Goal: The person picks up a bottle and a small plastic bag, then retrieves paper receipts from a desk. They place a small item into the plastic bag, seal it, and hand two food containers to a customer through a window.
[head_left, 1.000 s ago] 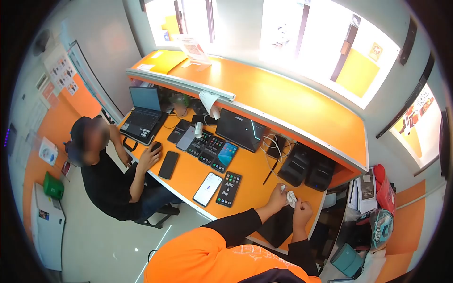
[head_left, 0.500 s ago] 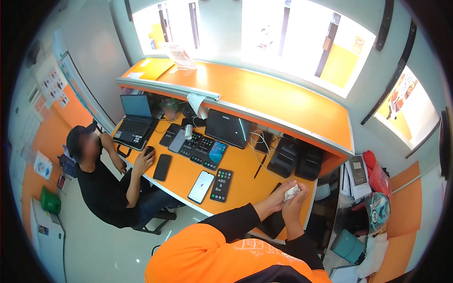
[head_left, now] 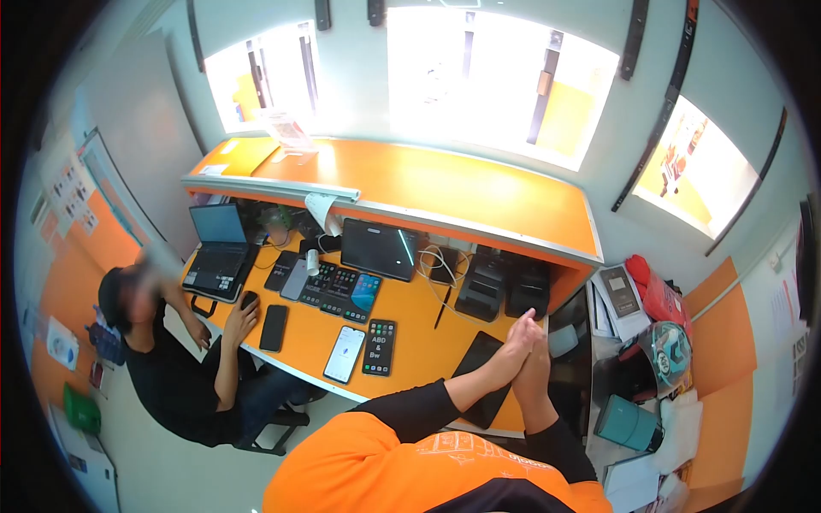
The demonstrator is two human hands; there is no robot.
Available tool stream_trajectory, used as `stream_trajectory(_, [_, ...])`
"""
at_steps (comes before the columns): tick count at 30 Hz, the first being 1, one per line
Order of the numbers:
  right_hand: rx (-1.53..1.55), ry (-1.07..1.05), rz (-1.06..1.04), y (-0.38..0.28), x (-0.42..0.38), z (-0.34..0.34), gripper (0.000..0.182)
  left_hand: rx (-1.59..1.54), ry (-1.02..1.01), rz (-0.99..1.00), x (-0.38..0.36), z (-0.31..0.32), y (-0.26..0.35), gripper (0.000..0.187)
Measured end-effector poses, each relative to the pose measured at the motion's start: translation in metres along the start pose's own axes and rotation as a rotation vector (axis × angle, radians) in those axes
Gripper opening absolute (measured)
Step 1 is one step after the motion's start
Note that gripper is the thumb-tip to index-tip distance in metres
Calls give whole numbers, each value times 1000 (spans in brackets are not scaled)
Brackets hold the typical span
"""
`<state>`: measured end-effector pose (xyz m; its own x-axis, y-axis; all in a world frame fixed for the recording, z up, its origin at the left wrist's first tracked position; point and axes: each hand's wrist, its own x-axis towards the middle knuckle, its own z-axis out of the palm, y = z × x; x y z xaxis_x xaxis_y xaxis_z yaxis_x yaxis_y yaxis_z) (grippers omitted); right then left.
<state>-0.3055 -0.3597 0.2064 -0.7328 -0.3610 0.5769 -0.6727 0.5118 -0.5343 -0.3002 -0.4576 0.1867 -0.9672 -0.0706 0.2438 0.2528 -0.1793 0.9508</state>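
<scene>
My left hand (head_left: 511,349) and my right hand (head_left: 536,366) are pressed together palm to palm at the right end of the orange desk. Their fingers are closed and point away from me. Anything between the palms is hidden; no white wad shows now. Beneath my forearms lies a dark flat tablet-like device (head_left: 479,363). Left of it are a phone with a lit white screen (head_left: 345,353) and a black phone reading "ABD & Bw" (head_left: 379,346). A thin black pen-like stick (head_left: 443,308) rests farther back.
A co-worker in black (head_left: 175,368) sits at the left, one hand on a mouse (head_left: 249,300) near an open laptop (head_left: 218,248). Several phones (head_left: 340,291) and a closed black laptop (head_left: 379,250) line the back. Black box-like machines (head_left: 481,291) stand under the raised counter (head_left: 445,184).
The crumpled white wad seen between my hands has gone from sight, and my palms have come together with straighter fingers. My view has shifted, so the desk sits farther left.
</scene>
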Motion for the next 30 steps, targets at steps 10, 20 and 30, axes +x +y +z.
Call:
stream_trajectory(10, [-8,-57,-225,-42,11,-15,38,-1019,-4,-408,-17,-15,12,45])
stream_trajectory(20, [237,41,-101,-13,7,7,21,-1439,-524,-666,-44,-96,-25,63])
stream_trajectory(30, [551,-298,598,96,-85,-18,58,597,1037,381,43,-389,104,63])
